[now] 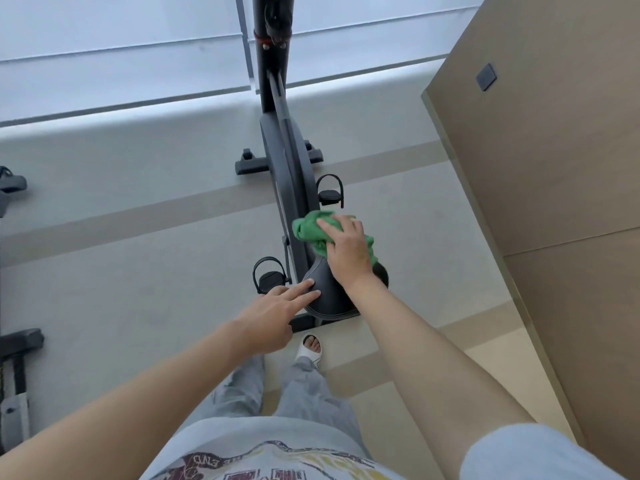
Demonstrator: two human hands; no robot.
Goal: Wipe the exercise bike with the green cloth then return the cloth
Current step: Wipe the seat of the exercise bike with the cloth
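A black exercise bike stands in front of me, seen from above and behind its saddle. My right hand presses a bunched green cloth against the frame just ahead of the saddle's nose, fingers spread over the cloth. My left hand rests two extended fingertips on the saddle's left edge and holds nothing. One pedal sits at the left near the saddle, the other pedal farther forward on the right.
A tan wall with a dark switch plate rises close on the right. Parts of other gym machines line the left edge. A bright window spans the back. My sandalled foot is behind the bike's rear base.
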